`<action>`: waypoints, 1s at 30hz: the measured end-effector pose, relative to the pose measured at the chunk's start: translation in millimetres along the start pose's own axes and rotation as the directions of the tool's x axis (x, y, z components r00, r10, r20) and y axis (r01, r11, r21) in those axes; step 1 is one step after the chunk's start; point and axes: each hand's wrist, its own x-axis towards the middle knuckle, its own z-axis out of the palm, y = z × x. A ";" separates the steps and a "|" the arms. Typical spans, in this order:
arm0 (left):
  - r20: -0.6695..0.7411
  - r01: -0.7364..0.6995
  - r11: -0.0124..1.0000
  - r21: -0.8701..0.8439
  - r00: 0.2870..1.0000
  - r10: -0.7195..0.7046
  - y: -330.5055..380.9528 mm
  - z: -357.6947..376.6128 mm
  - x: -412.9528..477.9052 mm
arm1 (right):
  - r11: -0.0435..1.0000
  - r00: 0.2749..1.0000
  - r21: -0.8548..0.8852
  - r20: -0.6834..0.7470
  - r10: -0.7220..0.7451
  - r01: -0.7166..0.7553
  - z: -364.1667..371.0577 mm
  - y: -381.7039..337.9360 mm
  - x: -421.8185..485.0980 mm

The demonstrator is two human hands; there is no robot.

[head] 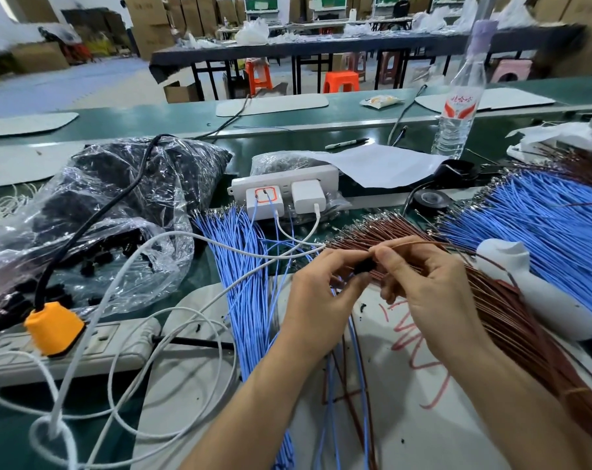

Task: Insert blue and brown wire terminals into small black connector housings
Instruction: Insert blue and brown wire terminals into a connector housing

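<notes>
Left grip (316, 300) and right grip (430, 293) meet above the tabletop (406, 418), centre frame, fingertips nearly touching.

Small black connector housing (364, 266) sits between them, off the surface. The left grip pinches it with thumb and curled fingers. Its long axis runs roughly left to right, right end a little higher. Which end is the open one cannot be told; fingers cover most of it.

Right grip pinches a single brown wire (420, 244) between thumb and forefinger, just beside the housing. The wire runs out to the right in a shallow arc, along nearly the same line as the housing. Its terminal tip is hidden by the fingertips.

Loose blue and brown wires trail from under the left grip toward the near edge.

Brown wire bundle (511, 320) lies under and to the right of the right grip, terminals pointing away and left. Blue wire bundle (243, 266) lies left of the hands, with another blue bundle (542, 225) far right.

Clear bag (94, 212) holding black parts sits far left, with a white power strip (284, 195) behind the wires.
</notes>
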 end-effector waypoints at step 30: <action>-0.588 -0.140 0.931 -0.337 0.804 -0.092 0.2 -8.0 7.8 | 0.734 0.833 -0.627 0.238 0.499 -0.260 -15.4 3.3 6.8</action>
